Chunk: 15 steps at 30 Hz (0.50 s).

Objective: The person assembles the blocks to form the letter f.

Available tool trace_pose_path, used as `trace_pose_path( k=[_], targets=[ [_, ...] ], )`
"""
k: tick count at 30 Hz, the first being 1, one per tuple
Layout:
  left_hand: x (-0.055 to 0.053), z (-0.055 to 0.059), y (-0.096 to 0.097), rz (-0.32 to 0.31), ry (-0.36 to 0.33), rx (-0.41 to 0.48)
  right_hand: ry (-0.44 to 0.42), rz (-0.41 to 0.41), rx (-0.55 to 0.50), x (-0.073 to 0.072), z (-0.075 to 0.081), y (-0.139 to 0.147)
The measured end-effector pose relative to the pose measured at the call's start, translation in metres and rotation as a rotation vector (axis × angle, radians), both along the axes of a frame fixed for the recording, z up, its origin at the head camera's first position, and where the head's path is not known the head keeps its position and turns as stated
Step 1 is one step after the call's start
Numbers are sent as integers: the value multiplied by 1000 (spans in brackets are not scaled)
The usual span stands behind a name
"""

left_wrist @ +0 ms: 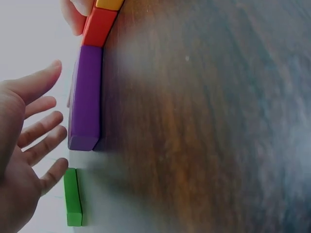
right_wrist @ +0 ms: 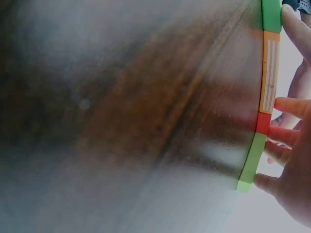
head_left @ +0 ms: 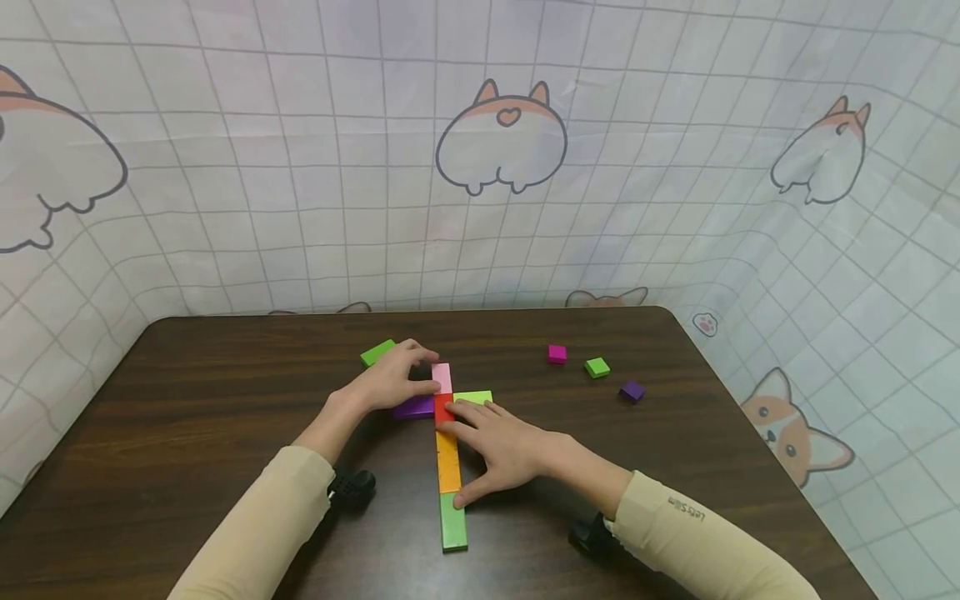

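Red [head_left: 441, 408]: set between purple [head_left: 415, 407], left, and lime [head_left: 474, 397], right.
Pink [head_left: 442, 377]: placed beyond red.
Orange [head_left: 447, 462], green [head_left: 453, 527]: lined up on red's near side.
Left hand [head_left: 392, 377]: spread beside pink, beyond red; nothing gripped.
Right hand [head_left: 504, 450]: spread wide over red's right edge; nothing gripped.
Magenta [head_left: 557, 354]: seen well right of red.

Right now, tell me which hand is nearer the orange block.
Right. The right hand is spread just to the right of the orange block; the left hand is farther off, beside the pink block.
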<state>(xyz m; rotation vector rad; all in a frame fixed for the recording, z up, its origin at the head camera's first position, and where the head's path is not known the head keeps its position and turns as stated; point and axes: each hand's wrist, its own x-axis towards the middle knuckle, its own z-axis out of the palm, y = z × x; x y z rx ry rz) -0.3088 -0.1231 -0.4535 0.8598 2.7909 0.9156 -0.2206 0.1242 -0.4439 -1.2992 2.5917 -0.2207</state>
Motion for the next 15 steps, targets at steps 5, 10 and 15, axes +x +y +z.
trace_pose_path(
  k=[5, 10, 15],
  targets=[
    [-1, 2, -5, -4, 41, 33, -1, -5, -4, 1, 1, 0],
    [-3, 3, -10, 12, 83, 46, -3, -7, -1, 1, 1, -1],
    [-3, 4, -15, 34, 108, 66, -5, -10, -5, 1, 1, -1]
  ],
)
